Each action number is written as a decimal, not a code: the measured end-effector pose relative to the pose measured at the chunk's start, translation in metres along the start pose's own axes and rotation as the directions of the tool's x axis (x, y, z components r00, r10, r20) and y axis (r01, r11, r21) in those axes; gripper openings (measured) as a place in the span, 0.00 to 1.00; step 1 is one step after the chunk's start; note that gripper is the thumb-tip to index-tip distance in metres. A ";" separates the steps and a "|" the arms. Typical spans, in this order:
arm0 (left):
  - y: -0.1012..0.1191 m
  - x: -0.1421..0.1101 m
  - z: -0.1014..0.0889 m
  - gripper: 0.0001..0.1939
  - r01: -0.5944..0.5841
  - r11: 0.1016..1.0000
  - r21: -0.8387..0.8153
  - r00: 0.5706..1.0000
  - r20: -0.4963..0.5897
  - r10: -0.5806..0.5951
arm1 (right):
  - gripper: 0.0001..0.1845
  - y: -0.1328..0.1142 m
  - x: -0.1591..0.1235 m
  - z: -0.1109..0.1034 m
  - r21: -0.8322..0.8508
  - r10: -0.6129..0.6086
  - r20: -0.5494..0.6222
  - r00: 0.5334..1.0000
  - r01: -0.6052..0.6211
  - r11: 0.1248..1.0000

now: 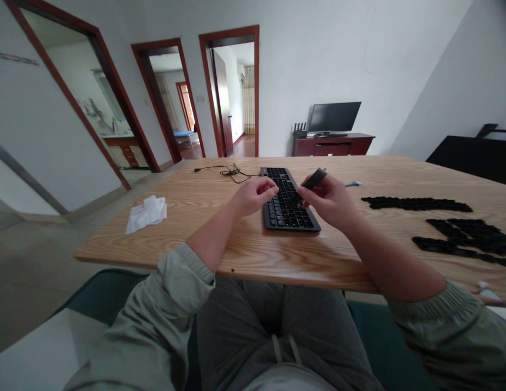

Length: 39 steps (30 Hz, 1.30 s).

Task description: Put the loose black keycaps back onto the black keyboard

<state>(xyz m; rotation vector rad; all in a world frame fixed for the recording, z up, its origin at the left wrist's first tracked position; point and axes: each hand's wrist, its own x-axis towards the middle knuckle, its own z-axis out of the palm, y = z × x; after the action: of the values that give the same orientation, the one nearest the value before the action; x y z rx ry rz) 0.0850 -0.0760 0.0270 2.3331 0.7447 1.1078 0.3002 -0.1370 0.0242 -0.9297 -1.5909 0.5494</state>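
Observation:
A black computer keyboard (291, 217) lies on the light oak table (195, 244), with its keys facing up. My right hand (328, 202) grips a flat black tool (313, 183) whose lower end angles down over the keyboard. My left hand (253, 196) hovers at the keyboard's left edge with its fingers curled, and nothing shows in them. To the right of the keyboard lie several rows of black keycaps (416, 203) and a larger heap of them (464, 239). The hands do not touch each other.
A thin black cable (232, 172) lies coiled behind the left hand, a crumpled white tissue (147, 214) lies at the table's left, and a small blue item (353, 183) lies beyond the keycaps. The table's near edge runs across my lap.

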 end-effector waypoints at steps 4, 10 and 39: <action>-0.003 0.000 -0.003 0.16 0.033 0.994 0.108 0.997 0.069 -0.041 | 0.14 0.000 -0.004 -0.004 0.067 0.034 0.002 0.999 -0.034 0.997; -0.002 0.000 -0.008 0.15 0.038 0.981 0.190 0.998 0.047 -0.048 | 0.10 -0.001 -0.013 -0.004 0.069 0.018 0.137 0.990 -0.027 0.997; -0.001 -0.001 -0.009 0.14 0.046 0.972 0.232 0.995 0.079 -0.066 | 0.06 -0.009 -0.021 0.000 0.028 -0.108 0.107 0.988 0.106 0.994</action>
<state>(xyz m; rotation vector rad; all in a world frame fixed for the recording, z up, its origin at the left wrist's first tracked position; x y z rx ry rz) 0.0770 -0.0741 0.0312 2.5157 0.9443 0.9329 0.2987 -0.1592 0.0188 -0.8041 -1.7178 0.5490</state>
